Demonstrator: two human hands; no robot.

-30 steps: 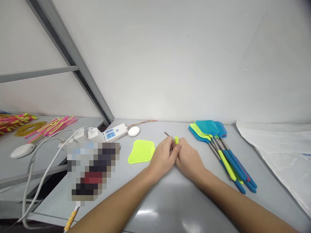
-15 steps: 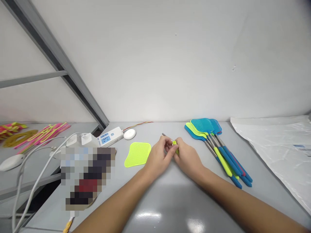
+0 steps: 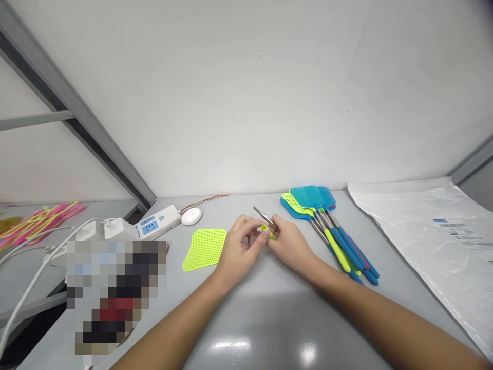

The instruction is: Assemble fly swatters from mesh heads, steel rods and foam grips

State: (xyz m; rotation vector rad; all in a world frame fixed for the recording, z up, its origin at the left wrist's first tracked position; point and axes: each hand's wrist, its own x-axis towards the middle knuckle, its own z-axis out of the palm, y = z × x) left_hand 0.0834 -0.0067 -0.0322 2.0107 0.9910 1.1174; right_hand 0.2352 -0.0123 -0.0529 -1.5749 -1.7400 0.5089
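Observation:
My right hand point(image 3: 288, 239) is closed around a slim silver metal rod point(image 3: 265, 218), which points up and left out of its fingers. A small yellow-green hollow tube end point(image 3: 264, 228) shows between my hands. The fingertips of my left hand point(image 3: 242, 249) are pinched at this tube; my right fingers also touch it, and its lower part is hidden. Left of my left hand, a yellow-green perforated swatter head point(image 3: 205, 249) lies flat on the grey table point(image 3: 254, 318).
Several fly swatters point(image 3: 331, 231) with blue and yellow-green handles lie piled to the right. Beyond them is a white plastic bag point(image 3: 416, 221). A power strip point(image 3: 157, 223), a round white device point(image 3: 191, 216), cables and a pixelated area are on the left.
The metal rod now shows more fully, in my right hand above the tube; earlier it stuck out behind my left fingers. The view has turned slightly to the right.

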